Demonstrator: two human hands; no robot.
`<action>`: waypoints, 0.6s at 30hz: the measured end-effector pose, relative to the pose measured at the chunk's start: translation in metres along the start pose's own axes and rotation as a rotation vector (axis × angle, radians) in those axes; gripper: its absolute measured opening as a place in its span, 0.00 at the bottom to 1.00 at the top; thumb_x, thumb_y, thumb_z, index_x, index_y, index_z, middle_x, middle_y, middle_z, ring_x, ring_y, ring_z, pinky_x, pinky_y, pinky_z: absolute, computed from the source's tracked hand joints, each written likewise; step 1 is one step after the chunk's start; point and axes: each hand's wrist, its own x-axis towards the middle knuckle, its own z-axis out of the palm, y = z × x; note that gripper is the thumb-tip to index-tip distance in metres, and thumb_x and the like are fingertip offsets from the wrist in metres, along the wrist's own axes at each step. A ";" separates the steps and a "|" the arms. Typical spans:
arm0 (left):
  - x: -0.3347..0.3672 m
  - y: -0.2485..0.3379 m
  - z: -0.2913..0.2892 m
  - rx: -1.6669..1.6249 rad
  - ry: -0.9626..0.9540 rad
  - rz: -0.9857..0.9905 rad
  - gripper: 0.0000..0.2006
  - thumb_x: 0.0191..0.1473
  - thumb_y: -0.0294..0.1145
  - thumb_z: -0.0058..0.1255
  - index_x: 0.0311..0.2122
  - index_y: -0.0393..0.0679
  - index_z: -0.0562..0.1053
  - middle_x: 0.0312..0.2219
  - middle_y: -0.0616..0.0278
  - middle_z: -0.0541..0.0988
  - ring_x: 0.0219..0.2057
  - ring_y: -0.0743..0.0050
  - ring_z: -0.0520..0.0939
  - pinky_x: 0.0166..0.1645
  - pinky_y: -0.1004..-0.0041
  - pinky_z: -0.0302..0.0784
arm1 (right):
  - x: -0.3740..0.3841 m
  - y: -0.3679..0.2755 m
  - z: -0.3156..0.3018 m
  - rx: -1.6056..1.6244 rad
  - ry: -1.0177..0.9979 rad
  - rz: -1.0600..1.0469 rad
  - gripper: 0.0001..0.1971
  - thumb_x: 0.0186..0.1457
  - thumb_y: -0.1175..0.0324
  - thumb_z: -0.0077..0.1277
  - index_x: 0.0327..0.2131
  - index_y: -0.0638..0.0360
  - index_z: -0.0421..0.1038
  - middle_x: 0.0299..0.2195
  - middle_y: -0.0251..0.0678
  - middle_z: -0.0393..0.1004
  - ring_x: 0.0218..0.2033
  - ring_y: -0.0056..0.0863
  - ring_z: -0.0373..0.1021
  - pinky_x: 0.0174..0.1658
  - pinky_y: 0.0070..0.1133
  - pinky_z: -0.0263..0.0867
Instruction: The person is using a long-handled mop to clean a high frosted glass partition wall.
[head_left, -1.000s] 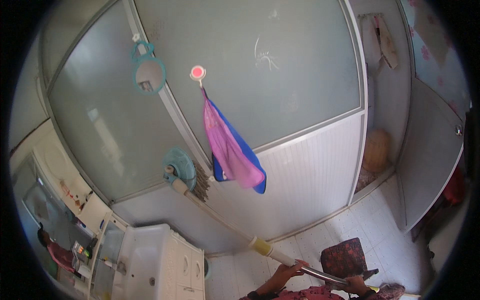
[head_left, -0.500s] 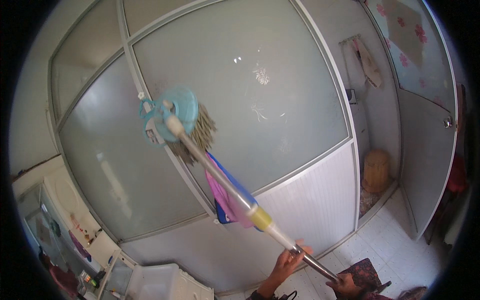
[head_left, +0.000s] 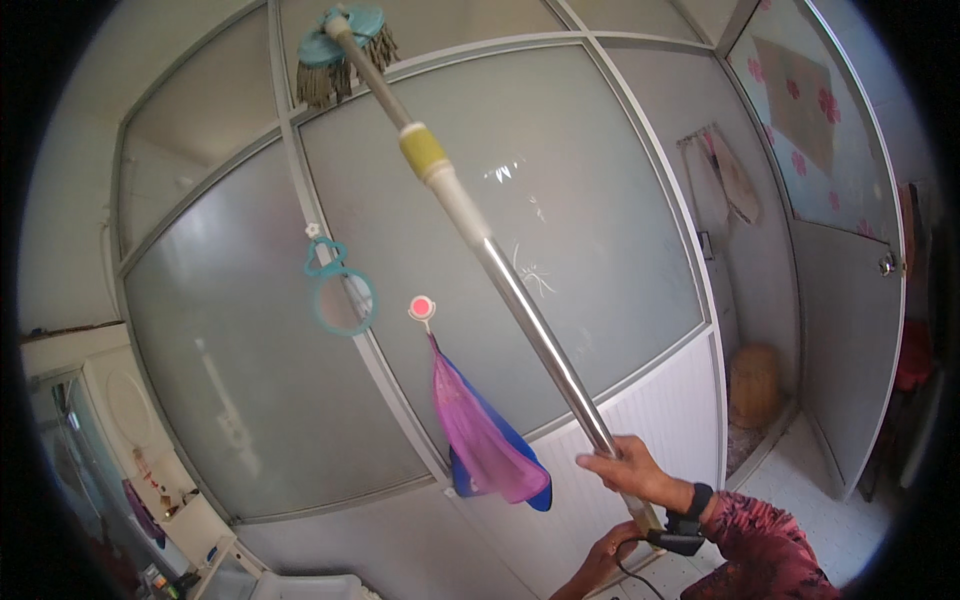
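The right hand [head_left: 635,472] is wrapped around the steel pole [head_left: 536,330] of a string mop; the left hand [head_left: 605,553] seems curled around its near end, partly hidden. The mop head [head_left: 340,50] is raised at far left before the partition's upper pane [head_left: 450,22]; contact cannot be told. Spacing the hands wider should steady that far-out weight. The metal crossrail [head_left: 490,48] could catch strands. Left of the pole hang a round mirror [head_left: 345,303] and pink cloth [head_left: 490,455]; rightward, toward the open door [head_left: 845,350], swinging room looks better.
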 end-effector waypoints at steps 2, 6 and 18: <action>-0.006 0.012 -0.003 -0.113 0.124 0.013 0.21 0.53 0.41 0.35 0.48 0.38 0.56 0.43 0.59 0.64 0.45 0.74 0.66 0.47 0.74 0.60 | 0.015 -0.024 0.009 0.038 -0.057 -0.061 0.17 0.46 0.57 0.49 0.14 0.56 0.59 0.09 0.26 0.58 0.11 0.13 0.56 0.13 0.12 0.52; 0.004 0.023 -0.036 0.168 0.095 0.025 0.21 0.51 0.42 0.36 0.45 0.36 0.59 0.37 0.61 0.69 0.41 0.76 0.68 0.45 0.76 0.61 | 0.036 -0.059 0.040 0.246 -0.202 -0.078 0.18 0.47 0.57 0.47 0.13 0.54 0.56 0.08 0.26 0.56 0.09 0.15 0.54 0.13 0.13 0.50; 0.007 0.154 -0.025 0.143 0.416 0.388 0.22 0.51 0.51 0.29 0.24 0.38 0.61 0.08 0.62 0.62 0.09 0.78 0.63 0.13 0.79 0.55 | 0.091 -0.084 0.082 0.215 -0.199 -0.524 0.18 0.50 0.52 0.41 0.22 0.60 0.59 0.17 0.31 0.62 0.18 0.18 0.61 0.21 0.15 0.58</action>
